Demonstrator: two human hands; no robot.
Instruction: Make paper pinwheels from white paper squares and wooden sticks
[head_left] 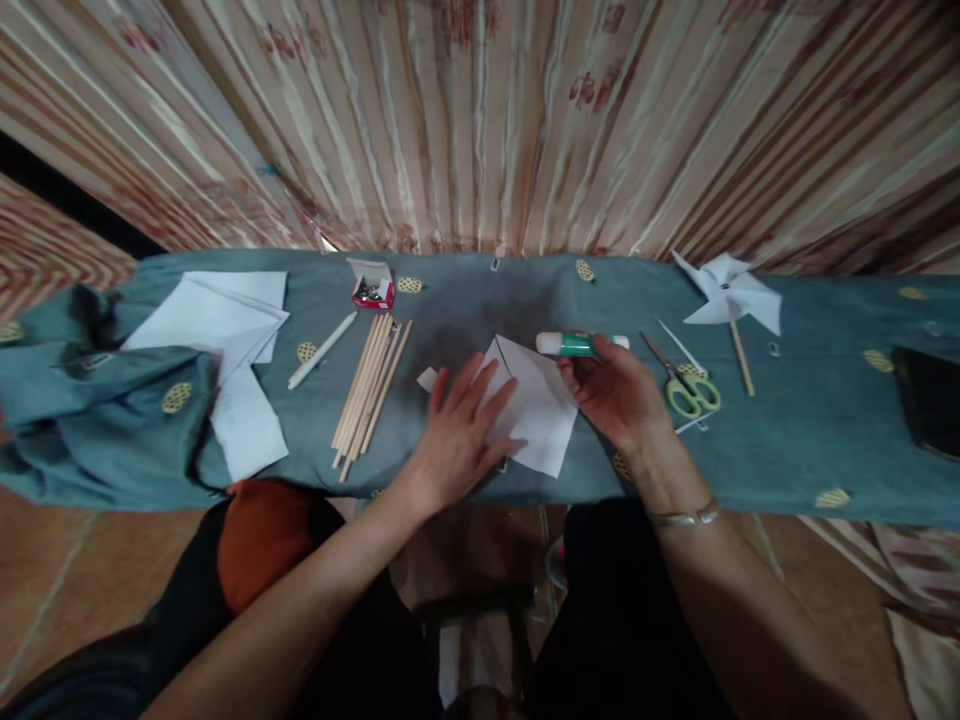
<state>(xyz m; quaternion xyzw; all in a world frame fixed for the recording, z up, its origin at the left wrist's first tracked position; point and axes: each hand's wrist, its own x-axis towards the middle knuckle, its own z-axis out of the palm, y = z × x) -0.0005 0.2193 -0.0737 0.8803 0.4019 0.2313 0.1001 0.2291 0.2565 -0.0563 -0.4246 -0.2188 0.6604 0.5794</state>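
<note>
My left hand (466, 430) lies with spread fingers on a white square of paper (544, 420) that has a slit or crease line running in from its far corner. A small paper scrap (427, 379) is just left of those fingers. In my right hand (619, 390) is a glue stick (574, 344) with a green label, held sideways above the paper's right edge. To the right of this hand, green-handled scissors (691, 394) rest on the cloth among thin white paper strips (679, 345).
Left of the paper lie several wooden sticks (367, 390), a white pen (322, 350), a small red box of metal pins (373, 290) and white paper sheets (217, 320). A paper pinwheel (727, 290) on a stick lies at right, with a dark object (930, 400) farther along. Curtains hang behind.
</note>
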